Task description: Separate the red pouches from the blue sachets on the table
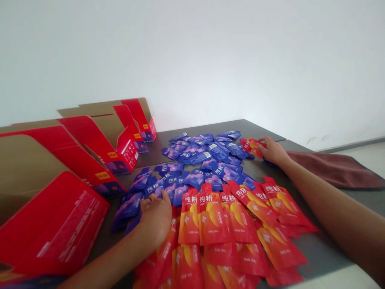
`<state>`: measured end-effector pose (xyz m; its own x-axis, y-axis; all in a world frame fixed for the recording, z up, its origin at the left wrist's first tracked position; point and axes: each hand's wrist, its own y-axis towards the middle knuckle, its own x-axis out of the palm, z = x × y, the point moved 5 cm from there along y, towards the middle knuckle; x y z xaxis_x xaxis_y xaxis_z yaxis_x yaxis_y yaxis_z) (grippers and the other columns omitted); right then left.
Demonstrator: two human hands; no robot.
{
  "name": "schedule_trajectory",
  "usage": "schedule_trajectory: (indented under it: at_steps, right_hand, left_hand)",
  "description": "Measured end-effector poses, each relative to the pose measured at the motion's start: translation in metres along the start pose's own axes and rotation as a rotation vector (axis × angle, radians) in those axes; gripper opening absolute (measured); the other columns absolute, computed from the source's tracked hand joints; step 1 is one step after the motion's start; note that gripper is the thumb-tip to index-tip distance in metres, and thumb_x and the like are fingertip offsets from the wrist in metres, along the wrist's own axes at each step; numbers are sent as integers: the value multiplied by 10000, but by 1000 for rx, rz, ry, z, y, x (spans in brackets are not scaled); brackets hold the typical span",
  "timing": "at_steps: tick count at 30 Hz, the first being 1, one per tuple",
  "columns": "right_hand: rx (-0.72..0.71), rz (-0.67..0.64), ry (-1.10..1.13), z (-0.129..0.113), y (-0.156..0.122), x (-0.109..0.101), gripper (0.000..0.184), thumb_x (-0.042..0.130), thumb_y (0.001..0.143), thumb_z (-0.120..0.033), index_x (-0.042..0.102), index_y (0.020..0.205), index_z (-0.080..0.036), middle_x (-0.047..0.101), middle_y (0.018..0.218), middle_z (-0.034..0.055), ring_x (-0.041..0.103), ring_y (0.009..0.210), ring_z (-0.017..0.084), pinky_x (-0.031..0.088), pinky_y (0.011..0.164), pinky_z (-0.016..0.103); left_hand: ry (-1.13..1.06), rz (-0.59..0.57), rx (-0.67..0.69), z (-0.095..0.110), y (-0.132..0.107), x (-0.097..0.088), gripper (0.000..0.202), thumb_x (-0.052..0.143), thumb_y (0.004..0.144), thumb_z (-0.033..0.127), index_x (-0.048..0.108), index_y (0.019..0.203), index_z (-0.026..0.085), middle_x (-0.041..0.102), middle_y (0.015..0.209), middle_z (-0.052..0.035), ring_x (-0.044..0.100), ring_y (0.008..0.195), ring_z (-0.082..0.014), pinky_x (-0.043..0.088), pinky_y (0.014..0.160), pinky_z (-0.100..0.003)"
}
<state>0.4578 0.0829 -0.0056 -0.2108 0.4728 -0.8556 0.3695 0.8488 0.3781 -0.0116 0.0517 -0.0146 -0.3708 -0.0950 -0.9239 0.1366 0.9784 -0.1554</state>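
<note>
My right hand [272, 150] pinches a red pouch [252, 147] with a yellow fruit print, at the far right edge of the blue pouches. My left hand [157, 212] is lowered with curled fingers where the blue and red pouches meet. Whatever lies under its fingertips is hidden by the hand. Purple-blue pouches [195, 156] lie scattered in a loose heap across the middle of the table. Closer to me, many red pouches [210, 216] overlap in rows, their spouted ends mostly pointing away from me.
Open red cardboard boxes [90, 140] with brown insides stand in a row along the left side. A brown cloth [333, 168] lies at the right of the dark table [237, 125]. Behind the table rises a white wall [210, 60].
</note>
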Motion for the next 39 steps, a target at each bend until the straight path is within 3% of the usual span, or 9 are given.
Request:
schedule_trajectory:
  at_steps: [5, 10, 12, 23, 26, 32, 39]
  right_hand:
    - [77, 38, 89, -8, -1, -7, 400, 533, 844, -307, 591, 1206, -147, 692, 1010, 149, 631, 892, 280, 453, 740, 346]
    - [138, -24, 270, -27, -5, -11, 308, 493, 822, -291, 653, 1049, -159, 629, 634, 33, 533, 497, 162, 402, 492, 268]
    - [139, -58, 328, -35, -7, -10, 279, 477, 820, -293, 667, 978, -163, 575, 563, 7, 468, 434, 132, 361, 443, 249]
    - [-13, -236, 374, -64, -12, -3, 148, 538, 708, -210, 673, 759, -179, 625, 623, 11, 519, 532, 146, 373, 510, 253]
    - [-83, -294, 375, -66, -14, 1, 169, 553, 710, -215, 655, 840, -179, 603, 615, -5, 513, 532, 139, 369, 506, 243]
    - [-112, -471, 422, -66, -19, 8, 446, 561, 735, -238, 510, 1171, -156, 546, 556, -52, 472, 460, 129, 329, 440, 226]
    - [-116, -505, 388, -72, -23, 6, 483, 540, 729, -202, 514, 1210, -161, 531, 563, -50, 472, 456, 122, 324, 429, 221]
  left_hand:
    - [-12, 3, 5, -2, -2, -1, 588, 296, 845, 19, 468, 1406, 68, 653, 1172, -286, 657, 1037, -310, 455, 918, -432]
    - [-29, 33, 35, -3, -1, -1, 567, 342, 853, 68, 462, 1407, 45, 633, 1205, -308, 654, 1058, -333, 462, 927, -447]
    - [-30, 23, 29, -4, 0, -1, 571, 302, 865, 59, 455, 1416, 53, 622, 1228, -310, 648, 1081, -339, 462, 933, -454]
    - [-32, -20, 15, -3, -1, -2, 616, 241, 851, 7, 424, 1437, 61, 612, 1250, -304, 635, 1113, -332, 443, 948, -456]
    - [-22, -6, 16, -3, -1, -1, 615, 261, 846, 2, 418, 1438, 52, 620, 1232, -306, 646, 1088, -329, 454, 934, -454]
    - [-29, -35, 14, -2, -2, -4, 625, 219, 856, -9, 416, 1444, 73, 617, 1244, -294, 647, 1096, -311, 463, 931, -414]
    - [-34, -20, 8, -2, -2, -4, 575, 330, 848, 45, 458, 1409, 68, 638, 1196, -296, 653, 1038, -297, 470, 879, -382]
